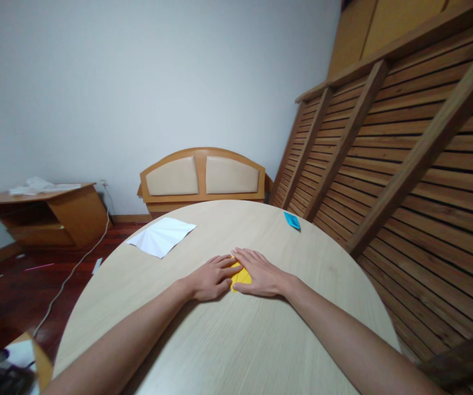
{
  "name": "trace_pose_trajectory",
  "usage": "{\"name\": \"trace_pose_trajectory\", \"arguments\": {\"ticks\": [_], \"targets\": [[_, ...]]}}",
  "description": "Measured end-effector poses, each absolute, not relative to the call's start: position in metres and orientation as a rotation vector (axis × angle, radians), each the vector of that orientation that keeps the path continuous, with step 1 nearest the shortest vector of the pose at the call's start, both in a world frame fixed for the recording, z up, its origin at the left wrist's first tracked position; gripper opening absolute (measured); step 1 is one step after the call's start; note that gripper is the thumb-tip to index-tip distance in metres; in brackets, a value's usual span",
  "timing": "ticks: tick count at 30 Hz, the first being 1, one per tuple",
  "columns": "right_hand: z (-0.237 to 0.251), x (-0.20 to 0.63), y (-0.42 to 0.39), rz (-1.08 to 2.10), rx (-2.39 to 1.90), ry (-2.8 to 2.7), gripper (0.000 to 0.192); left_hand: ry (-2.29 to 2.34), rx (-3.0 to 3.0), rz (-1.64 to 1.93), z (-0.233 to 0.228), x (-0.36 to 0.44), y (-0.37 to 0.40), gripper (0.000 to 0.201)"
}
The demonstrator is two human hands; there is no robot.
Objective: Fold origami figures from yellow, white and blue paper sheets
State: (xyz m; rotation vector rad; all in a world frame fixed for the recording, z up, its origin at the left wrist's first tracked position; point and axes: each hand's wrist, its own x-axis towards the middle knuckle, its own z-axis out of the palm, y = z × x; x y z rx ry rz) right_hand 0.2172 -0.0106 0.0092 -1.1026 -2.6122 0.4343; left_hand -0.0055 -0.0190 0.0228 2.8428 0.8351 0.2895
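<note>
A piece of yellow folded paper (241,277) lies on the round table (236,340), with crease lines across its face. My left hand (214,278) rests flat on its left side, fingers stretched out over the edge. From the right, my right hand (260,272) presses down on the paper with its fingers extended and its thumb along the near edge. Both hands cover much of the paper, so its full outline is hidden.
A creased white sheet (162,237) lies at the table's far left. Near the far right edge is a small blue folded paper (292,220). Wooden slatted panels (384,159) lean along the right side. A wooden headboard (203,174) stands behind the table.
</note>
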Motion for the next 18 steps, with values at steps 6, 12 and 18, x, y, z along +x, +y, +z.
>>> {"name": "trace_pose_trajectory", "arguments": {"ticks": [6,12,18], "targets": [[0.010,0.227,-0.002,0.453,-1.230,-2.589,0.095,0.907,2.817,0.230,0.015,-0.010,-0.017,0.054],[0.002,0.245,0.014,0.395,-1.332,-2.522,0.086,0.915,2.801,0.227,0.012,-0.013,-0.017,0.054],[-0.003,0.242,0.020,0.291,-1.388,-2.388,0.072,0.909,2.826,0.225,0.013,-0.012,-0.018,0.052]]}}
